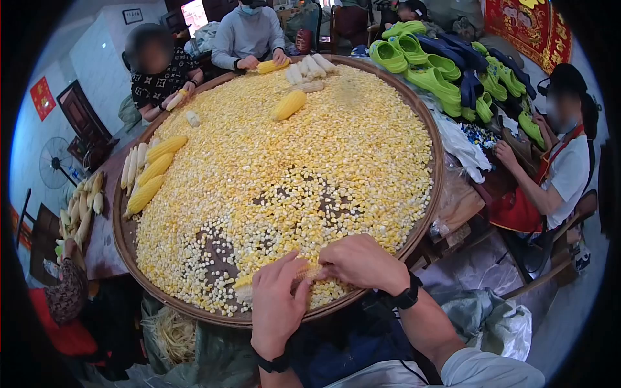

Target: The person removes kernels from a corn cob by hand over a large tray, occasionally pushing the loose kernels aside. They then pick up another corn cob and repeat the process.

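Near the front rim of a big round tray (439,161), my left hand (277,307) is wrapped over a partly stripped corn cob (243,283). Yellow kernels show at the cob's left end, while bare cob shows between my hands. My right hand (363,262) has its fingers curled and pressed together at the cob's right end; the fingertips are partly hidden. Loose corn kernels (304,142) cover most of the tray, with dark patches of its bottom showing just beyond my hands.
Whole corn ears (155,169) lie along the left rim beside stripped cobs (131,165). Another ear (289,105) and pale cobs (310,70) sit farther back. People (249,35) work around the tray. Green clogs (433,81) pile up at right.
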Tool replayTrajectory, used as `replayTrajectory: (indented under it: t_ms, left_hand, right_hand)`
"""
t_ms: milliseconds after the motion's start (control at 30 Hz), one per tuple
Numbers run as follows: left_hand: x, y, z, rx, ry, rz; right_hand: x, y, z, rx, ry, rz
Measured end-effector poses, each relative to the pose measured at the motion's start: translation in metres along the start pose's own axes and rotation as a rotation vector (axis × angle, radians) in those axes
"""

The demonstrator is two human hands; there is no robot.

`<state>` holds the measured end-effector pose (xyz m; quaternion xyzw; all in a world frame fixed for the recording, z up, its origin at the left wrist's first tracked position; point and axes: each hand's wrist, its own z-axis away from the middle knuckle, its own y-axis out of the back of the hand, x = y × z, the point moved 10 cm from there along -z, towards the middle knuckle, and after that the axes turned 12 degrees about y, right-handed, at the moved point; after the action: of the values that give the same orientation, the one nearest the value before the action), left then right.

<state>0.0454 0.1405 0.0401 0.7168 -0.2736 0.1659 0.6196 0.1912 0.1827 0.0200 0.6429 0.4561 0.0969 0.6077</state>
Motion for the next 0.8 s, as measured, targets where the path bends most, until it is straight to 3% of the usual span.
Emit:
replayTrajectory:
  t_ms: [167,500,700,800]
  left_hand:
    - [-0.002,0.004,0.003,0.128,0.012,-0.158]
    - [-0.005,0.006,0.004,0.130,0.069,-0.168]
    - [-0.008,0.008,0.003,0.148,0.098,-0.152]
    - [-0.008,0.009,0.005,0.152,0.105,-0.148]
  right_hand:
    - [-0.002,0.003,0.000,0.055,0.024,0.028]
    - [-0.021,0.017,-0.002,0.190,0.254,0.045]
    - [-0.024,0.018,-0.005,0.156,0.231,-0.064]
    - [-0.013,0.019,0.000,0.253,0.162,-0.024]
